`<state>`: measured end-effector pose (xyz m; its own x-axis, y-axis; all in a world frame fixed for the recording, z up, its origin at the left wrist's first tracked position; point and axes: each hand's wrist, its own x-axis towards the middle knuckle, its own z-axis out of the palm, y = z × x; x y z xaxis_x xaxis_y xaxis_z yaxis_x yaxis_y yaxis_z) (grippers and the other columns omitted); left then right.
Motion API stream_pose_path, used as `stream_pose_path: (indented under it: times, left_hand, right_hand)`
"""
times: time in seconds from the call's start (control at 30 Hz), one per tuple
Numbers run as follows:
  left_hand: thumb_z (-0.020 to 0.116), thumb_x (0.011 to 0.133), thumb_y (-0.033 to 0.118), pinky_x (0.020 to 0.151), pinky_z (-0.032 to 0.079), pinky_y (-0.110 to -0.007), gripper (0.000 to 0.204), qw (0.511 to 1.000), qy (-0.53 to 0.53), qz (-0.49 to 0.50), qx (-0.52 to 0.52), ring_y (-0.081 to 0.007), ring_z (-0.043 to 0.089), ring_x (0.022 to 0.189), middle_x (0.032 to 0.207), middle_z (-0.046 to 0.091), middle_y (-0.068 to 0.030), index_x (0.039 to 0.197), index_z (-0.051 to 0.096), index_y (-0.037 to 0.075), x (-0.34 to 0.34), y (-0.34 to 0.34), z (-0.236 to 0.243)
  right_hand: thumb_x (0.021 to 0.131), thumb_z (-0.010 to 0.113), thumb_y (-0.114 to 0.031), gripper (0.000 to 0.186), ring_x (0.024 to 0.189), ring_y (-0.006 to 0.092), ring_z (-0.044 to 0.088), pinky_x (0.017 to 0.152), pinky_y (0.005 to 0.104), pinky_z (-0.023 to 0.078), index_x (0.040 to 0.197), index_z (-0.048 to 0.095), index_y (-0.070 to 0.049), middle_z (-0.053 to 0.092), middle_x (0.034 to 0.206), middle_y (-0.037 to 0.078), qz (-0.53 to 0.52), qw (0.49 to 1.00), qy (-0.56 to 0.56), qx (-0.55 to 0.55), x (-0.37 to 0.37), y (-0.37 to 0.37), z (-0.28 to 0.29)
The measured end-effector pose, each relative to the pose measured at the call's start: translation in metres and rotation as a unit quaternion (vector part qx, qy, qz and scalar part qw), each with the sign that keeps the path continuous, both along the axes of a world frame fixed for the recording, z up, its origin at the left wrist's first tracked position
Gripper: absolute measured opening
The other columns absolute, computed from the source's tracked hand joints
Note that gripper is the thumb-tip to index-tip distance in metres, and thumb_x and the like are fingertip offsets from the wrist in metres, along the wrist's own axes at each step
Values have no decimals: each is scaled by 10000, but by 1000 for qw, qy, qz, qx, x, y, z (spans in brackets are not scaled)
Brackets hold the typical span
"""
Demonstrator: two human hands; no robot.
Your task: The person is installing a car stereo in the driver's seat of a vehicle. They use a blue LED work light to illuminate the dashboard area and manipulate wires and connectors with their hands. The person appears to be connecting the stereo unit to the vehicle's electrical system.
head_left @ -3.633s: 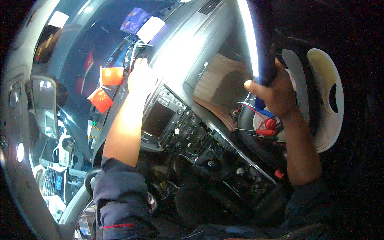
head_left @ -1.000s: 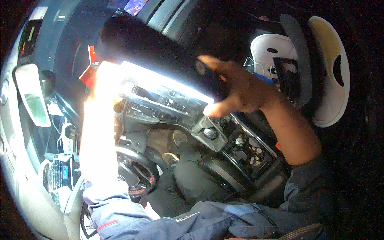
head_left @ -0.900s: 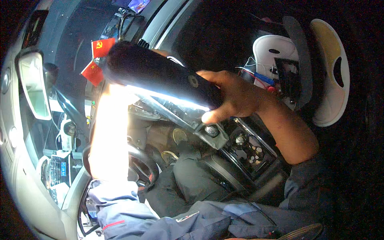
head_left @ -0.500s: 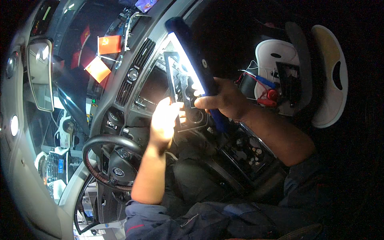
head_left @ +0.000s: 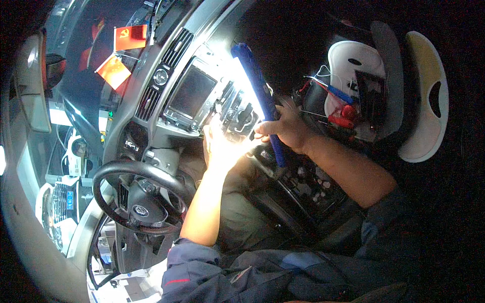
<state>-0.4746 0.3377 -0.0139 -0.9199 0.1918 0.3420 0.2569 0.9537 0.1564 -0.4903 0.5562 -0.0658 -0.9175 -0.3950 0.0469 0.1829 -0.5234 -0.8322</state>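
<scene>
My right hand (head_left: 287, 130) is closed round a blue bar-shaped work light (head_left: 260, 91), which stands tilted with its bright strip toward the dashboard. Strongly lit, my left hand (head_left: 227, 149) is at the lower middle of the dashboard, its fingers curled at grey and black parts (head_left: 242, 115). Glare washes out its fingertips and hides what they grip. Just beyond that hand is a dark display screen (head_left: 194, 88) set in the centre of the dashboard.
A black steering wheel (head_left: 139, 199) stands at the left. Two small red flags (head_left: 130, 38) are near the windscreen. To the right, a pale seat cover (head_left: 356, 55) bears a blue-handled tool (head_left: 339, 93), a red object (head_left: 346, 116) and a black frame (head_left: 374, 98). Small loose parts (head_left: 321, 184) lie in the console.
The dark trim piece that stood upright in my left hand no longer shows in that position. My left hand has moved right and lower, uncovering the screen. The work light has turned and dropped slightly.
</scene>
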Motion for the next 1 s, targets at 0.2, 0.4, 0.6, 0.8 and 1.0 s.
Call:
stream_pose_path:
  times: [0.2,0.4,0.6,0.8,1.0]
  left_hand:
    - [939,624,434,1009,478,-505,1134,986,-38,106,-120,-389,543,1203,1266,516,-202,1549,361,127,-21,-40,-35]
    - [893,674,518,1008,455,-509,1091,968,8,157,-195,-362,492,1235,1295,478,-179,1554,362,151,-32,-51,-69]
    - [867,685,555,999,465,-511,1099,961,49,162,-217,-360,500,1213,1312,473,-184,1561,357,130,-46,-52,-72]
    - [846,714,562,1023,446,-569,1123,954,74,175,-232,-367,479,1259,1377,460,-171,1589,318,97,-48,-46,-75]
    - [824,739,586,1065,403,-621,1130,943,69,198,-259,-362,422,1368,1444,444,-161,1602,296,83,-48,-46,-80]
  right_hand:
    - [724,812,-219,428,782,233,730,694,339,608,1052,627,-16,680,922,122,-62,998,-14,11,-4,12,3]
    - [735,802,-216,504,810,227,730,739,333,606,1147,627,16,681,968,141,-37,999,-34,17,-5,19,8]
    - [727,804,-202,517,776,215,714,715,329,601,1157,631,26,684,973,151,-26,999,-32,0,-8,16,-1]
    - [712,848,-265,394,681,207,719,654,341,603,950,685,4,727,840,142,-46,999,-13,-14,-12,14,-7]
    - [714,850,-267,405,686,205,715,654,338,598,976,686,-6,727,846,134,-42,999,-18,-7,-13,14,-10]
